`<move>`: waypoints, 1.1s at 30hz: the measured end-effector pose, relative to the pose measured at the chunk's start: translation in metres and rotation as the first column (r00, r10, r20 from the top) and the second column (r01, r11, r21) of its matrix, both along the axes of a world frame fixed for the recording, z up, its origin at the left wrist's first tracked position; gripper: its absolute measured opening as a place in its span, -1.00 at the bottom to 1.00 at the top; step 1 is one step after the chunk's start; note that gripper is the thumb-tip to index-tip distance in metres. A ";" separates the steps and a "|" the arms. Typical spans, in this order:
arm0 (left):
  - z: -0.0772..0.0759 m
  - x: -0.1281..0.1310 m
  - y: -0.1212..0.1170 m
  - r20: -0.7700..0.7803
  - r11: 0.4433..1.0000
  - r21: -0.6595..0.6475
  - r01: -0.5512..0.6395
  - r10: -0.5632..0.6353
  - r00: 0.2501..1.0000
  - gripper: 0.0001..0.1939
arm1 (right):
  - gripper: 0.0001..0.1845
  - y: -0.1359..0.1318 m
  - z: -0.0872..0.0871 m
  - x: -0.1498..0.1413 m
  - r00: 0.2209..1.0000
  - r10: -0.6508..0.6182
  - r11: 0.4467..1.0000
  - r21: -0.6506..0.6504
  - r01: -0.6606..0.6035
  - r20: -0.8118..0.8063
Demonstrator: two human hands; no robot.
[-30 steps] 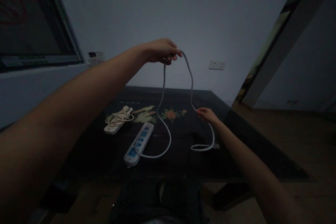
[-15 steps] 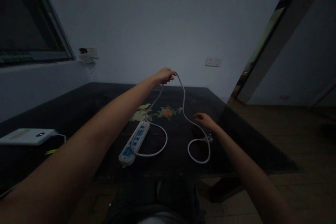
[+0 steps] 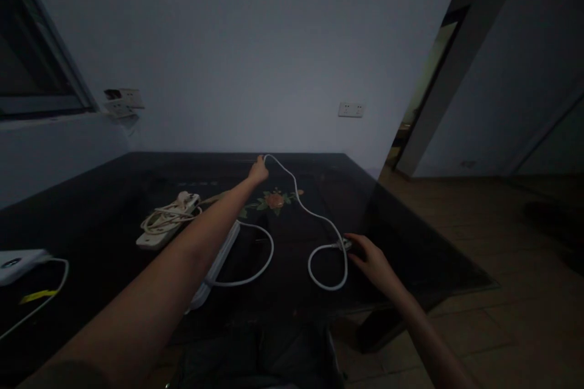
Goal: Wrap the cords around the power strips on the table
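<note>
At the far side of the table, my left hand [image 3: 258,170] is closed on the white power cord [image 3: 331,288] and raises a stretch of it. My right hand [image 3: 368,256] is at the plug [image 3: 345,244] on the cord's end, with thumb and fingers around it. Beside the plug the cord makes a small loop on the tabletop. A white power strip [image 3: 197,299] lies at the near side, mostly covered by my left forearm, its sockets hidden. Another curve of cord runs from the strip.
A second power strip [image 3: 152,239] with its cord bundled on top lies on the dark table [image 3: 292,310], left of my forearm. Farther left are a white device [image 3: 22,262] with a cable and a yellow tag [image 3: 39,296]. A wall socket [image 3: 351,110] is behind the table.
My left hand has lowered toward the tabletop with the cord. My right hand has come down onto the plug. The view has shifted, and the second power strip now shows.
</note>
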State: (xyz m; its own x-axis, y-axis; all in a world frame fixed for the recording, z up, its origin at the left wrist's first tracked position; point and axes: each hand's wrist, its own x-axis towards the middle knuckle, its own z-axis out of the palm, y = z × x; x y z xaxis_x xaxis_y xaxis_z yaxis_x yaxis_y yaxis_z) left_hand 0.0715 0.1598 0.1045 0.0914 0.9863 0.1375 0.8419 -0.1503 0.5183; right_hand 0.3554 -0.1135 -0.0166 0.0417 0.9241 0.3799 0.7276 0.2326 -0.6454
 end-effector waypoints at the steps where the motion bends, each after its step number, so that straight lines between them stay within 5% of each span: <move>1: -0.010 -0.002 -0.002 -0.049 1.000 -0.014 -0.002 0.001 0.999 -0.58 | -0.57 0.001 -0.001 -0.003 1.000 -0.008 1.000 0.003 0.008 0.001; 6: -0.040 -0.007 -0.015 -0.287 0.997 -0.072 0.034 -0.053 0.956 -0.61 | -0.59 0.009 -0.007 -0.010 0.996 -0.075 0.997 -0.013 0.075 0.045; 9: -0.041 0.001 -0.028 -0.393 0.993 -0.039 0.115 -0.121 0.911 -0.56 | -0.57 0.014 -0.011 -0.010 0.985 -0.146 0.989 0.015 0.146 0.089; 12: -0.037 0.030 -0.050 -0.454 0.943 0.026 0.333 -0.285 0.844 -0.56 | -0.60 0.016 -0.011 -0.010 0.967 -0.215 0.977 0.040 0.212 0.138; 16: -0.045 0.086 -0.091 -0.496 0.704 -0.030 0.710 -0.627 0.600 -0.55 | -0.66 0.007 0.000 -0.013 0.953 -0.263 0.965 0.048 0.259 0.152; 18: -0.053 0.109 -0.109 -0.612 0.345 -0.039 0.938 -0.750 0.251 -0.56 | -0.72 -0.003 0.008 -0.020 0.938 -0.303 0.952 0.093 0.290 0.170; 20: -0.060 0.123 -0.120 -0.690 0.226 -0.039 0.973 -0.711 0.137 -0.67 | -0.82 -0.013 0.016 -0.035 0.918 -0.339 0.939 0.139 0.315 0.207; 27: -0.052 0.127 -0.119 -0.725 0.269 -0.027 0.963 -0.668 0.166 -0.82 | -0.68 -0.007 0.030 -0.103 0.822 -0.240 0.938 -0.093 0.333 0.516; 33: -0.039 0.128 -0.120 -0.695 0.351 0.048 0.935 -0.660 0.284 -0.78 | -0.67 0.005 0.034 -0.119 0.802 -0.167 0.937 -0.161 0.310 0.573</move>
State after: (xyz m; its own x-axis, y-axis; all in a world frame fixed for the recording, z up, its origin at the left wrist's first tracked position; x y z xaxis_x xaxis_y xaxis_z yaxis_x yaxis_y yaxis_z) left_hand 0.1991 0.0402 0.0658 0.9774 0.1946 0.0824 0.2083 -0.9527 -0.2211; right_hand 0.2367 -0.1081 0.0177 0.1257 0.9754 0.1809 0.9851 -0.1012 -0.1390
